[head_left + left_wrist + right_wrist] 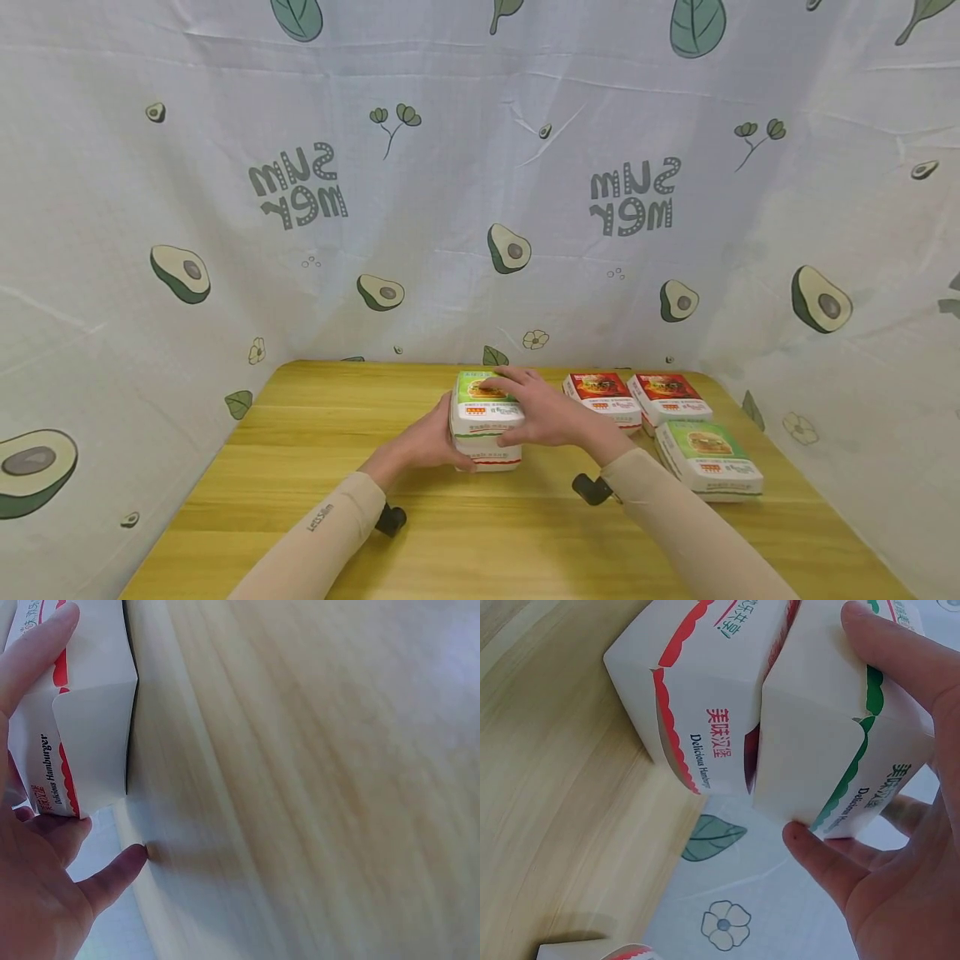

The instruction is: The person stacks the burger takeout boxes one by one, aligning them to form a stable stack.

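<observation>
Near the middle of the table, a green-topped hamburger box (pixel 483 411) is stacked on a red-trimmed hamburger box (pixel 493 460). My left hand (pixel 427 446) grips the lower box from the left. In the left wrist view its thumb lies along the front of that red-trimmed box (pixel 97 742), and other fingers are at the side. From the right, my right hand (pixel 551 412) holds the upper box, thumb in front and fingers reaching over the top and far side. The right wrist view shows a narrow gap between the green-trimmed box (pixel 810 712) and the red-trimmed one (pixel 705 690).
To the right on the wooden table (pixel 322 417) stand two red-topped boxes (pixel 606 396) (pixel 670 396) and another green-topped box (pixel 708 458) in front of them. A white cloth printed with avocados (pixel 465 192) hangs behind the table and along both sides.
</observation>
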Demonstrator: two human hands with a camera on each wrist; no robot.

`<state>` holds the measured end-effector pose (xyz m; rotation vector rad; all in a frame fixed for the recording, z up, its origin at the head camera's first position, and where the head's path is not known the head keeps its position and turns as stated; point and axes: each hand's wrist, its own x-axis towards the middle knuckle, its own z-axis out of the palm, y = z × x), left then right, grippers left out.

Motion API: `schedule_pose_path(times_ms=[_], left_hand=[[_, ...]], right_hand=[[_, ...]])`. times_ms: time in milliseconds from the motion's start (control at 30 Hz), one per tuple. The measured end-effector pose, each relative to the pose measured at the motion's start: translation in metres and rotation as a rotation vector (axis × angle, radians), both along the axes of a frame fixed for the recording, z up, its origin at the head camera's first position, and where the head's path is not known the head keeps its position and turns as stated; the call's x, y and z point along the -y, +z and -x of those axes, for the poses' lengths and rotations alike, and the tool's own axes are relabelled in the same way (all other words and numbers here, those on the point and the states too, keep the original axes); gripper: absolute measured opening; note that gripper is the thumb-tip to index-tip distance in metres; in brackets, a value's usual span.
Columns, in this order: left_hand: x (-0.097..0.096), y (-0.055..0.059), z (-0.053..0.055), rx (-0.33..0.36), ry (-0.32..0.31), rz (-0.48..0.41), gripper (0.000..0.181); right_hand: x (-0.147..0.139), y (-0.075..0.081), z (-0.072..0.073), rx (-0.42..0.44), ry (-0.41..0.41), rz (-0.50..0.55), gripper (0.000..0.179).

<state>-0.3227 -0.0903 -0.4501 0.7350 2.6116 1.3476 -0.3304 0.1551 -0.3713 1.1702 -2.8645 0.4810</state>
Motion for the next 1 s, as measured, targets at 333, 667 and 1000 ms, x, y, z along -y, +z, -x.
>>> schedule_pose_path(times_ms=[333,667,1000], left_hand=[[0.0001,-0.0040,0.0024,-0.002,-0.019,-0.009,0.122],[0.0008,-0.0030,0.0025,0.024,-0.089,-0.107,0.121],[0.0036,0.0012,0.0088,-0.036,-0.165,-0.175,0.108]], right_hand=[[0.0010,0.0001,-0.0026,0.005,0.022,0.009,0.079],[0.0014,-0.0009,-0.0028,0.015,0.018,0.003,0.081],[0.0021,-0.0006,-0.0027,0.007,0.022,0.007,0.081]])
